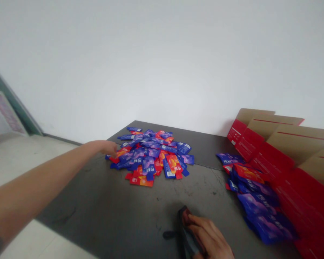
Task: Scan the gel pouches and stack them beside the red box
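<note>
Red and purple-blue flat packets [148, 163] lie in a loose pile on the dark table [110, 208]. My left hand [109, 147] is at the left edge of the pile, its fingers closed at a red packet [121, 153]; what exactly they pinch is too small to tell. Near the front edge, my right hand [207, 233] has its fingers wrapped round a dark object [187, 230] with a reddish inner side, its shape blurred. A short dark strap-like piece [170, 235] sticks out to the left of it.
Red and brown cardboard boxes [291, 176] with raised flaps stand in a row along the right side. A second heap of packets [259, 201] lies against them. Behind the table is a white wall [162, 64]; framed boards [10, 108] lean at far left.
</note>
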Available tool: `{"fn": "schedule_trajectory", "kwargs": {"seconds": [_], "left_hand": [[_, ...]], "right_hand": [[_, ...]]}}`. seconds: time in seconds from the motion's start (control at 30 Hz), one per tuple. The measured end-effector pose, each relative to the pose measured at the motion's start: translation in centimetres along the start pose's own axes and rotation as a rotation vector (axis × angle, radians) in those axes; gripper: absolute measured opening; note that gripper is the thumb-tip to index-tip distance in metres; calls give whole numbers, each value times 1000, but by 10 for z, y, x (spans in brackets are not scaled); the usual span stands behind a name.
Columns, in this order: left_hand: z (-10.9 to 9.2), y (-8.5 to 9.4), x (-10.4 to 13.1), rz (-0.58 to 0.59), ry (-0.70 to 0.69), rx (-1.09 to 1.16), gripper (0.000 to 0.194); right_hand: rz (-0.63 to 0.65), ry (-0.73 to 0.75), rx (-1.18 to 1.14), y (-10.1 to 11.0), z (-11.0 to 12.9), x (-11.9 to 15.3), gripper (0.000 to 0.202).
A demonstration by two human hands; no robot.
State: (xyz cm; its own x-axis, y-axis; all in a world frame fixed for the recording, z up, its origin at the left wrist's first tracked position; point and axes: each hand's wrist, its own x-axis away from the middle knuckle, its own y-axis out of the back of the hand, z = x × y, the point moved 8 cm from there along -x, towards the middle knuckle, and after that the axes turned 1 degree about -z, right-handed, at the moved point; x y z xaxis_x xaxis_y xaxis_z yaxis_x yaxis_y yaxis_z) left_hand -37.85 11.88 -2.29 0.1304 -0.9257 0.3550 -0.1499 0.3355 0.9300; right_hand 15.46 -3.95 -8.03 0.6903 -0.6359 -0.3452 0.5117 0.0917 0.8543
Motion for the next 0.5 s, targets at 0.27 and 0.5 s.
{"fn": "schedule_trajectory", "kwargs": {"seconds": [0.27, 0.5], "left_hand": [[9, -31, 7, -155, 15, 30, 54], [6, -41, 11, -210, -43, 103, 47]], "right_hand": [[24, -74, -23, -3, -2, 2, 67], [-1, -51, -29, 2, 2, 1, 64]]}}
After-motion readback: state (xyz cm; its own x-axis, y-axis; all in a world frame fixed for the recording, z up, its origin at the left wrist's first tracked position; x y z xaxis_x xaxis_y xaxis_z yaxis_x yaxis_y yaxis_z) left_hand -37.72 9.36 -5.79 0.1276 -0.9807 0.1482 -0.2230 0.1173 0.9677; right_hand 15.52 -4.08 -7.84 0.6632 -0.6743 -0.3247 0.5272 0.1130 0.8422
